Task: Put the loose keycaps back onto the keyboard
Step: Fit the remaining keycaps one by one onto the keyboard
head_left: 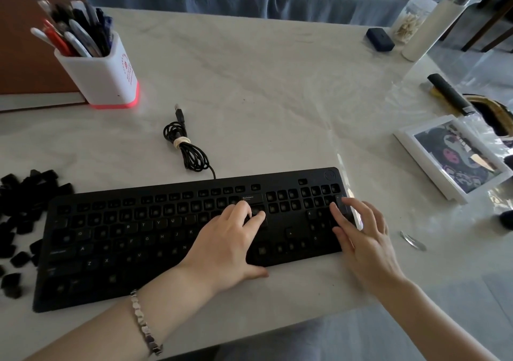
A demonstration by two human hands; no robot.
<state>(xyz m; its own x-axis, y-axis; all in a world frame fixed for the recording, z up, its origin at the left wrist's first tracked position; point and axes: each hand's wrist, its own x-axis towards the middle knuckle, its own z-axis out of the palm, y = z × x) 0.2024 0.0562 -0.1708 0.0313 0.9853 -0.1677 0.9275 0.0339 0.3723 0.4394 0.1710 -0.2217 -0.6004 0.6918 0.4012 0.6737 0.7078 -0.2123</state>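
Observation:
A black keyboard [116, 249] lies across the near part of the white table, with many bare key sockets and some keycaps seated. A pile of loose black keycaps [19, 222] lies off its left end. My left hand [224, 244] rests on the keyboard's middle right, fingers bent down onto a key below the Backspace key; whether a keycap sits under the fingertips is hidden. My right hand [361, 235] lies flat over the number pad at the right end, fingers straight and pressing there.
The keyboard's coiled USB cable [184, 144] lies behind it. A white pen holder [105, 77] stands at back left. A framed picture [455, 158], a black remote [449, 94], jars [413, 19] and a small metal piece [413, 240] sit at the right.

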